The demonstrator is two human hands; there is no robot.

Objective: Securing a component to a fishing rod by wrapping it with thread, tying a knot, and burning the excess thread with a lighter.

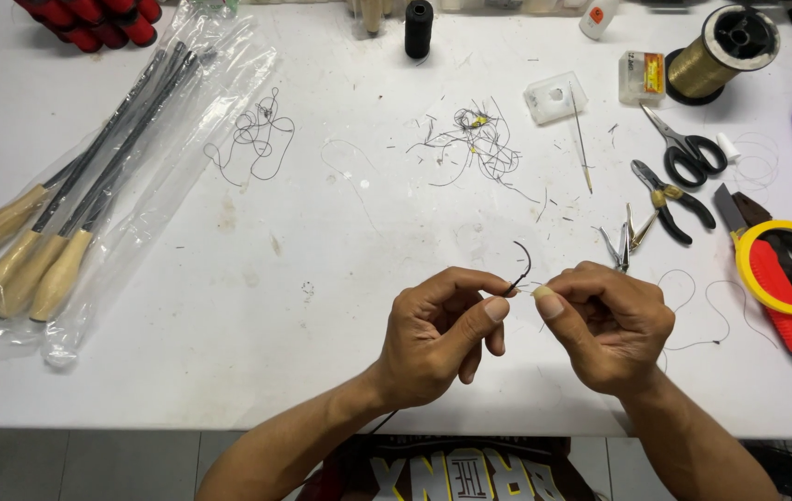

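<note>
Above the white worktop [340, 353], the left hand [438, 334] pinches a curved black hook [521, 264] while the right hand [605, 320] pinches fine thread beside it; steady, taut tension probably helps.

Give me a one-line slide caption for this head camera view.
Left hand and right hand pinch a curved black wire above a cluttered white table.

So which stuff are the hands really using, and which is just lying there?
In use:
left hand
right hand
thin black cord

Lying about:
scissors
pliers
gold thread spool
red cutter
yellow tape ring
bagged wooden-handled tools
</note>
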